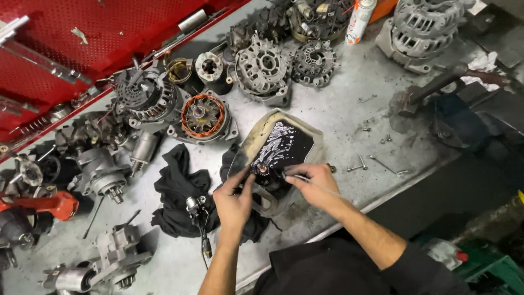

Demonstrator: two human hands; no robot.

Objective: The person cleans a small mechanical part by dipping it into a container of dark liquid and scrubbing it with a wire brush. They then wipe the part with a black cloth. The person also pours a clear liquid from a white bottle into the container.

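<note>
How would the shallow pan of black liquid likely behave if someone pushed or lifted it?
The pan holds glossy black liquid, so it would probably slosh and spill if tilted. Its rim looks wet and grimy, so likely slippery. It looks thin and shallow, perhaps light, yet awkward with both hands, left and right, working at it.

Head view, steeply down, close.

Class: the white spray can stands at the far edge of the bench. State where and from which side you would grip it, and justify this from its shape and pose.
Grip the spray can around its round body, coming from the near, bench-front side. It stands roughly upright and its straight sides suit a wrap grip. An alternator crowds its right and dark parts its left, so the near side looks most open.
</note>
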